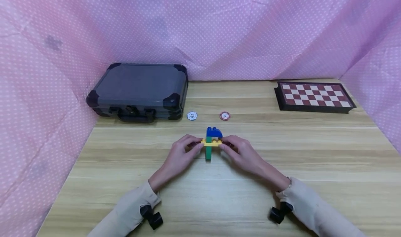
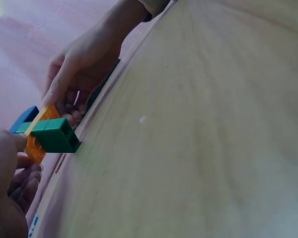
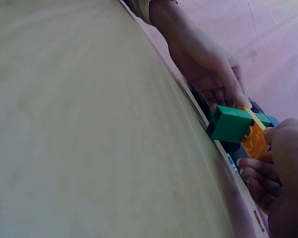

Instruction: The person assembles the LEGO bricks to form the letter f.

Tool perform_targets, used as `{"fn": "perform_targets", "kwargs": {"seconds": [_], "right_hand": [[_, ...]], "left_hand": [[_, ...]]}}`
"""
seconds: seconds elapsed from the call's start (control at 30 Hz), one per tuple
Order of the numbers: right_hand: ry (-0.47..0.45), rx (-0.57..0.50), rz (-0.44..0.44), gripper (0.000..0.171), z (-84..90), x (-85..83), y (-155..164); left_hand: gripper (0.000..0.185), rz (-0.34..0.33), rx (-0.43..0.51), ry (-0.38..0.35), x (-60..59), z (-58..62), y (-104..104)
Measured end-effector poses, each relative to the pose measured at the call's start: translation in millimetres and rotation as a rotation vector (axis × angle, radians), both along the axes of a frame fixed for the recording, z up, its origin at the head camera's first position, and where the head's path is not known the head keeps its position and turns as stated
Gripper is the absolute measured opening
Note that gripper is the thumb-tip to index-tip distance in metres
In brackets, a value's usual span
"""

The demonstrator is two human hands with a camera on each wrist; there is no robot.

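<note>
A small build of toy building bricks is held between my two hands over the middle of the table. Across it lies a yellow plate with studs (image 1: pixel 213 143), orange-looking in the wrist views. Green bricks (image 2: pixel 55 136) stack through its middle, and a curved blue brick (image 1: pixel 214 132) sits on top. My left hand (image 1: pixel 182 153) pinches the plate's left end between thumb and fingers. The right hand (image 1: pixel 242 154) pinches the right end the same way. In the right wrist view the green bricks (image 3: pixel 231 124) show beside the plate's studs. Whether the lowest green brick touches the table, I cannot tell.
Beyond the hands lie a white poker chip (image 1: pixel 192 116) and a red poker chip (image 1: pixel 225 116). A grey hard case (image 1: pixel 139 84) with black corners stands at the back left. At the back right is a red-and-white checkered board (image 1: pixel 316 95). Pink dotted cloth (image 1: pixel 219 31) hangs behind the table.
</note>
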State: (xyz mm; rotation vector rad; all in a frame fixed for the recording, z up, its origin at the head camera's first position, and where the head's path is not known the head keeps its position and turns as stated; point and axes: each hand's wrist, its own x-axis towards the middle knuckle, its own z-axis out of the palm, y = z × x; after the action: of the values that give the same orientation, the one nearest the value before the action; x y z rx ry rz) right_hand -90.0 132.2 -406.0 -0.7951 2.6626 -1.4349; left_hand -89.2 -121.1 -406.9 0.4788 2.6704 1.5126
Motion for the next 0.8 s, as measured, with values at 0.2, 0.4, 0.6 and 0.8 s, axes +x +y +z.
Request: {"fn": "perform_targets", "kwargs": {"seconds": [0.2,0.4,0.6,0.8], "right_hand": [[-0.014,-0.031,-0.022,0.022,-5.4,-8.9,0],[0.025,-0.028,-0.046,0.019,-8.8,-13.9,-1],[0.034,-0.015,-0.056,0.018,-8.7,-17.9,-2],[0.014,-0.004,-0.066,0.017,-7.1,-20.9,-5]], "left_hand": [[0.023,0.074,-0.015,-0.058,-5.8,-1.3,8],[0.022,0.111,-0.024,-0.089,-8.3,-0.8,13],[0.021,0.138,-0.014,-0.075,-9.8,-2.0,15],[0.018,0.156,-0.013,-0.062,-11.6,-2.0,16]]}}
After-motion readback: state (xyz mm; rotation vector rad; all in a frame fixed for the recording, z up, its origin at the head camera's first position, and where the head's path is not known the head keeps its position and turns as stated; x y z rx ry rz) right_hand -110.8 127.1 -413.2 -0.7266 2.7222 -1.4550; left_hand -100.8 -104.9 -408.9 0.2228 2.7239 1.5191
